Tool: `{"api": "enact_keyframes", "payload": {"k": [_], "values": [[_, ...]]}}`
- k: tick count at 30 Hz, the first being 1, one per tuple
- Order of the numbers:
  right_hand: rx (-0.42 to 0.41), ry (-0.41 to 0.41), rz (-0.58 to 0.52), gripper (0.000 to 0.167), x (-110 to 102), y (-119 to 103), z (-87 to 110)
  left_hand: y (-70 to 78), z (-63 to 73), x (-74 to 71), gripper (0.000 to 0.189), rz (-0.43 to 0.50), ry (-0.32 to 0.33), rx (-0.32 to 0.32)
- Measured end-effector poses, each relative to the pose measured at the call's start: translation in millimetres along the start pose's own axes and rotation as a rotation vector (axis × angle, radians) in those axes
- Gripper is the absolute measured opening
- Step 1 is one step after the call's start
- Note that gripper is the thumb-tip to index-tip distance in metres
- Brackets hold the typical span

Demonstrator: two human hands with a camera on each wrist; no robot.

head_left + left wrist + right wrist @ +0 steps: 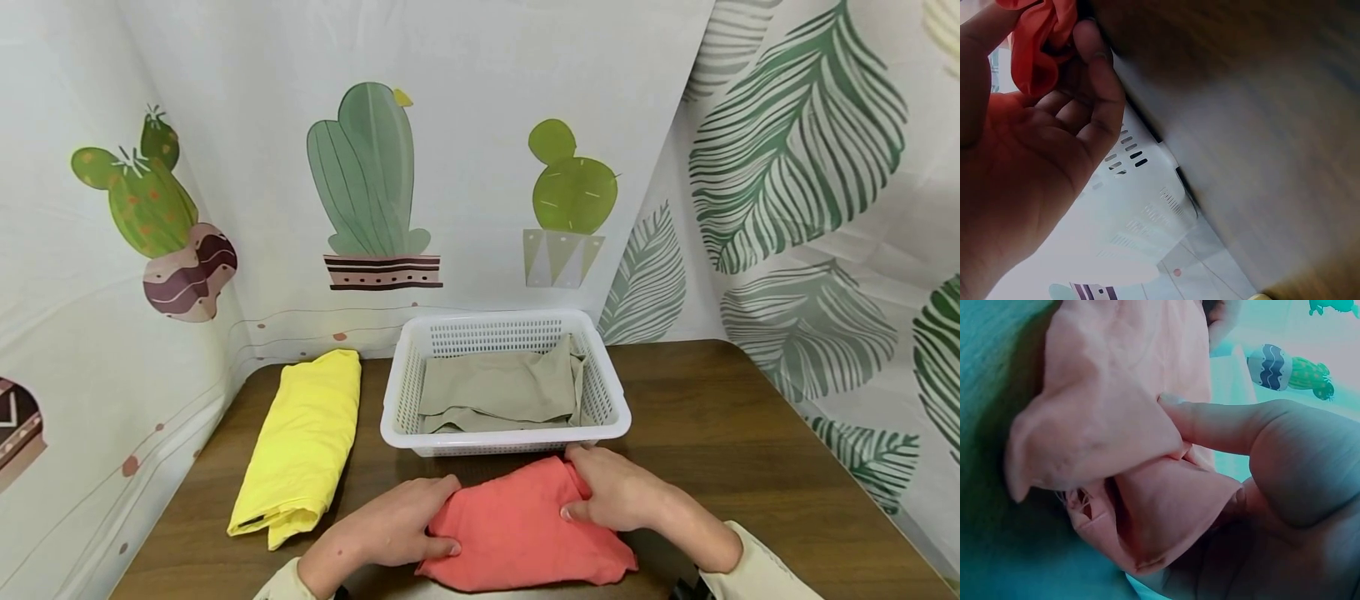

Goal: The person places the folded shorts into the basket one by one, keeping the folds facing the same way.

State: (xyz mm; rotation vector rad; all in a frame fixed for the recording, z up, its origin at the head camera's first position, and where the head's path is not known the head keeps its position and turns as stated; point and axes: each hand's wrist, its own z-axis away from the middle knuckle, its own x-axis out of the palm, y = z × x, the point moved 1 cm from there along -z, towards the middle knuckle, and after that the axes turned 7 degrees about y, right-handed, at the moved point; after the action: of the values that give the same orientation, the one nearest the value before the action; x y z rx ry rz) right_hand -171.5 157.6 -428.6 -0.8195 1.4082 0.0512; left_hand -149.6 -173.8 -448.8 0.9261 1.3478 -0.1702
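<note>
A folded red cloth (517, 529) lies at the front of the table, just before the basket. My left hand (397, 521) grips its left end, thumb on top and fingers curled around the far side. At the right end my right hand (622, 492) pinches the cloth between thumb and fingers. In the left wrist view, the bunched red cloth (1041, 53) sits between thumb and curled fingers. The right wrist view shows the cloth's layered folds (1116, 425), pale in that light, with the thumb pressing on them.
Behind the red cloth stands a white plastic basket (506, 439) with slotted walls. A folded grey-beige cloth (495, 387) lies inside it. On the left of the brown wooden table (697, 425) is a folded yellow cloth (307, 442). Printed curtains (472, 167) hang behind the table.
</note>
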Motion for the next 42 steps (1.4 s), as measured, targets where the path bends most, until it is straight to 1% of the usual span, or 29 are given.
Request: {"api": "enact_keyframes", "payload": {"k": [2,7,9,14,16,23,27,34,42], "values": [[0.001,-0.004,0.001,0.046,0.0,-0.8,0.1,-0.4,-0.4,0.0,0.039,0.002,-0.001,0.003],[-0.004,-0.005,0.003,0.058,-0.2,-2.2,0.0,-1.8,-1.6,1.0,0.038,0.007,0.004,0.016],[-0.007,-0.004,0.001,0.060,-0.3,-2.2,0.1,-2.4,-1.8,1.6,0.038,0.005,0.008,0.019],[-0.033,0.005,-0.009,0.045,-0.6,-1.0,-0.3,-3.2,-1.8,2.9,0.038,0.002,0.008,0.015],[-0.044,0.011,-0.011,0.042,-0.8,-0.7,-0.4,-3.1,-1.7,2.9,0.037,0.003,0.008,0.013],[-0.048,0.030,-0.007,0.041,-1.1,-1.5,0.2,-3.5,-1.9,3.0,0.037,0.023,0.006,0.007],[-0.053,0.056,-0.008,0.040,-1.6,-2.2,-0.6,-3.8,-2.1,2.8,0.037,0.037,0.004,0.009],[-0.056,0.100,-0.046,0.041,-0.6,-2.4,-1.9,-3.4,-1.0,2.6,0.035,0.058,0.005,0.026],[-0.041,0.110,-0.069,0.042,-0.3,-3.2,-1.7,-3.1,0.2,1.7,0.033,0.086,-0.001,0.045]]}}
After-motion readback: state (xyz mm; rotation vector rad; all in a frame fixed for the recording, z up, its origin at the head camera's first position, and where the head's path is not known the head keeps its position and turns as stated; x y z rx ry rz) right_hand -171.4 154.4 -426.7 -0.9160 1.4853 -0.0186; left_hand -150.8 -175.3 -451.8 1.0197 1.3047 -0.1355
